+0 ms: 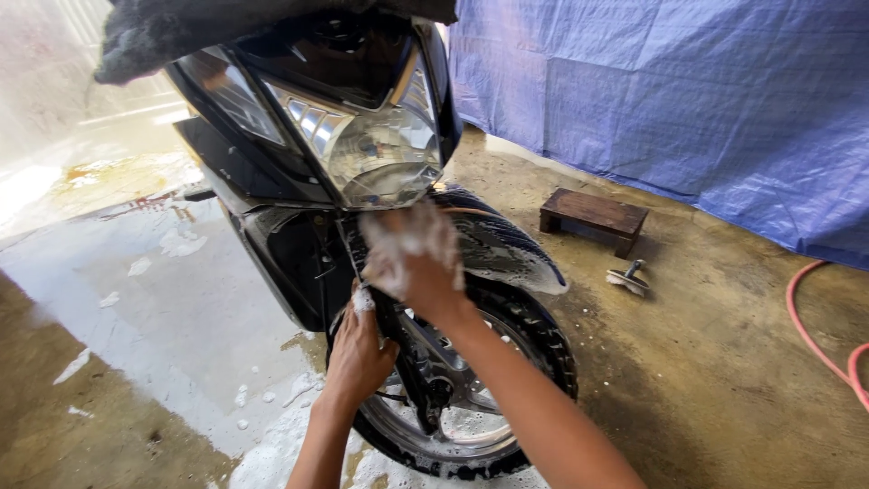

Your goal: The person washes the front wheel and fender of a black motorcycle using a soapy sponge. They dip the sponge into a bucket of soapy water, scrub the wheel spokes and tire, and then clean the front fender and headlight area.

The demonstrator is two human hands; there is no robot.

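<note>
Head view, looking down at two bare arms that reach from the near edge toward the front of a black motorcycle (308, 163). Nearest, the left hand (358, 349) curls its grip around the left fork leg (385, 326) beside the front wheel (471, 389), fingers together on the tube, with a dab of foam on the knuckles. Just beyond and to the right, the right hand (416, 263) is coated in white foam and presses against the area below the headlight, at the top of the front mudguard (502, 249); whether its grip is clamped on a sponge or cloth cannot be told, since lather hides the palm. The wheel stands upright on the wet concrete floor (163, 308), with suds pooled at the base of the tyre and scattered flecks of foam to the left. Above the hands sits the clear headlight (376, 149), set in the black front fairing. A dark cloth (181, 32) lies draped over the top of the fairing. Farther right, well apart from the motorcycle, a small wooden stool (593, 217) rests on the dry floor, with a small brush-like tool (627, 276) just near it. A red hose (819, 344) curves along the right edge. A blue tarpaulin (679, 100) hangs across the far right.
</note>
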